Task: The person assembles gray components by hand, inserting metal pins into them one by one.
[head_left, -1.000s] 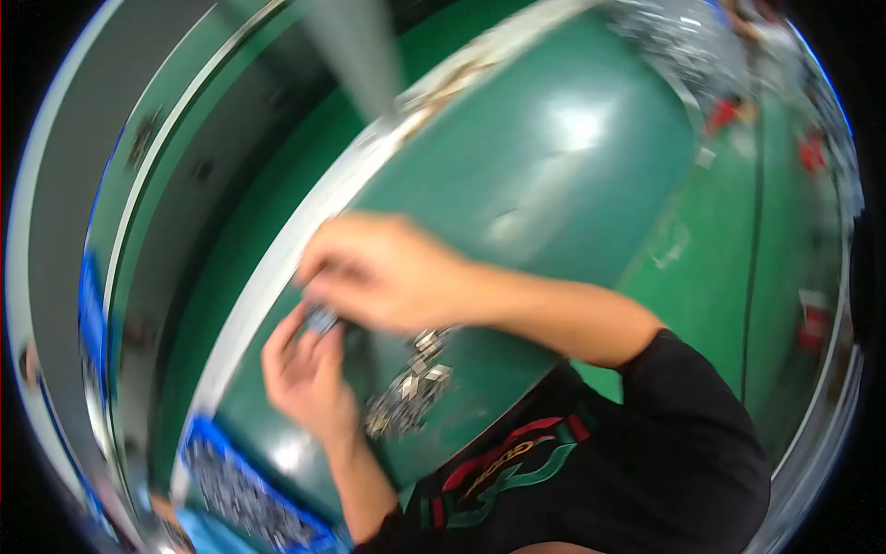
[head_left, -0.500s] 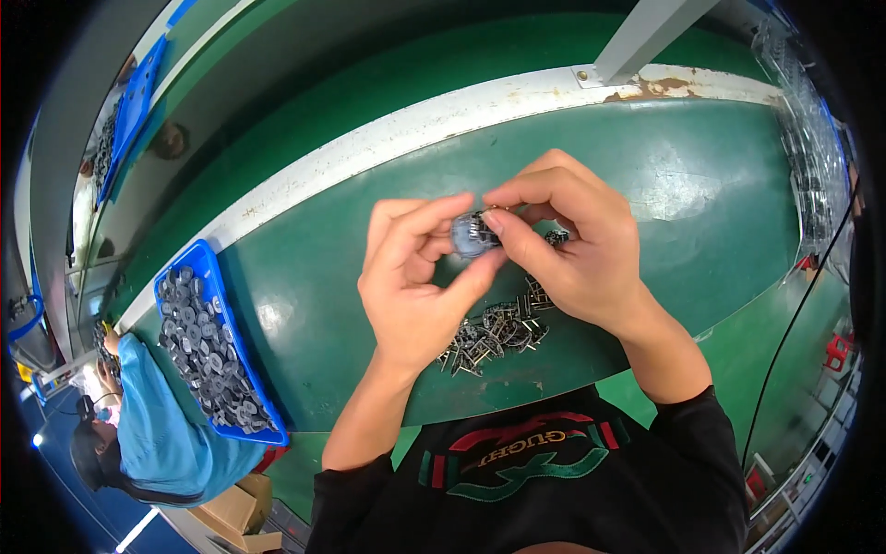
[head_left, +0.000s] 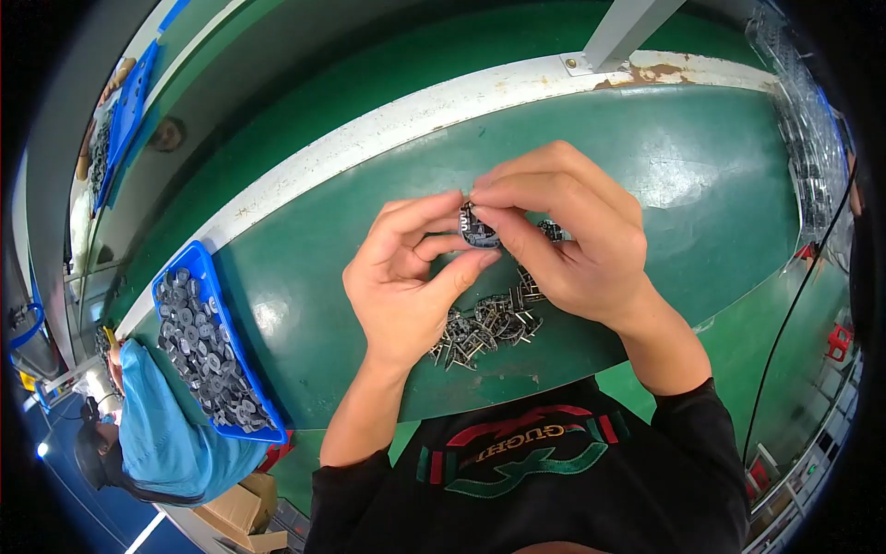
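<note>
My left hand [head_left: 406, 277] and my right hand [head_left: 572, 240] meet over the green table [head_left: 701, 166]. Both pinch one small round dark part [head_left: 478, 229] between thumbs and fingertips, held a little above the table. Just below the hands lies a loose pile of small metal pins [head_left: 484, 325] on the green surface, partly hidden by my right palm.
A blue tray [head_left: 208, 346] full of several dark round parts sits at the table's left end. A person in a blue top [head_left: 157, 443] is at the lower left. Clear plastic trays [head_left: 812, 157] line the right edge. A white post [head_left: 618, 32] rises at the table's far rim.
The view swung from a blurred tilt to looking straight down. My hands came together at the middle and now hold the round part steadier, slightly higher in the picture.
</note>
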`<state>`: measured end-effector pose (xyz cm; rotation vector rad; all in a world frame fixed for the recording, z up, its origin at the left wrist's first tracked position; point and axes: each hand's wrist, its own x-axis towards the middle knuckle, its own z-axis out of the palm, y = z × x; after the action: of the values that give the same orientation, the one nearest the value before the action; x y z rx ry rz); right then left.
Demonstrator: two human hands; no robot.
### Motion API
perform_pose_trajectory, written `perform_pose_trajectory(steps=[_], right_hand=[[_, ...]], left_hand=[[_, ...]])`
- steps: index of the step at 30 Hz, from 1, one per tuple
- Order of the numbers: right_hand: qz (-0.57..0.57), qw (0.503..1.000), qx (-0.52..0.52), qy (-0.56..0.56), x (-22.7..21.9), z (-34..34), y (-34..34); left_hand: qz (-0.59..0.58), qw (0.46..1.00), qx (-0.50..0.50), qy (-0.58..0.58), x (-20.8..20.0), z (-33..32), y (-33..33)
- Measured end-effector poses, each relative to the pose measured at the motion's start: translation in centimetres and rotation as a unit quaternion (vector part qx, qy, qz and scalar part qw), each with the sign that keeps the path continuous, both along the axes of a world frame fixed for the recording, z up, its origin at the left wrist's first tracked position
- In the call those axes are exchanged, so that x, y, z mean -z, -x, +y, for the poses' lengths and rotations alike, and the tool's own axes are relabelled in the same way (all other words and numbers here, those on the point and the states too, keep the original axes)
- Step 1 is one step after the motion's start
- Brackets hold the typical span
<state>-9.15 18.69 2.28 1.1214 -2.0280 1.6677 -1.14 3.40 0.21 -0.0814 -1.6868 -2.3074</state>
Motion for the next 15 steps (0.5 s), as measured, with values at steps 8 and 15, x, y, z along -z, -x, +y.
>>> perform_pose_trajectory(steps=[8,15], right_hand=[[0.025,0.998,-0.030,-0.053,-0.22,0.33,-0.18],[0.035,0.996,-0.009,-0.082,0.20,-0.40,-0.96]], left_hand=[[-0.048,0.998,-0.034,0.009,-0.10,0.19,-0.28],[-0.052,0.996,-0.057,0.035,0.32,-0.30,-0.95]])
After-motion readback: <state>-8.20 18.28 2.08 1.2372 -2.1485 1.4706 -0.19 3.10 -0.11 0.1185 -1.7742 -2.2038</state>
